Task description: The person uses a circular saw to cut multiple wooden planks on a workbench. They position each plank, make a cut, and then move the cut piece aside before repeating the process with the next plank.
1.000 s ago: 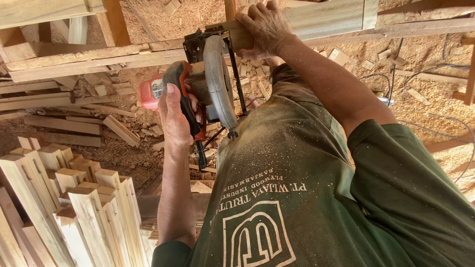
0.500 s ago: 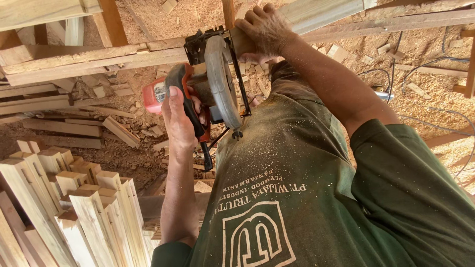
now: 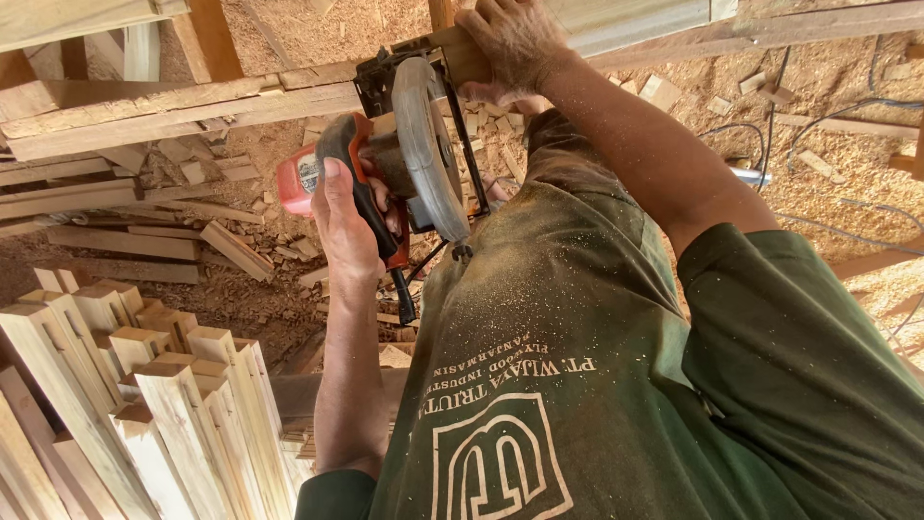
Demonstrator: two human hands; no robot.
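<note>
Right hand (image 3: 346,226) wraps the saw (image 3: 404,164) handle, grip closed; left hand (image 3: 515,48) clamps the board (image 3: 192,101). Saw likely heavy, rigid; best held by its handle.

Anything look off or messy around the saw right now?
Nothing looks broken or askew at the cut. The left hand grips the saw, and the right hand holds the plank. Offcuts and sawdust litter the ground, and cables trail through it.
</note>
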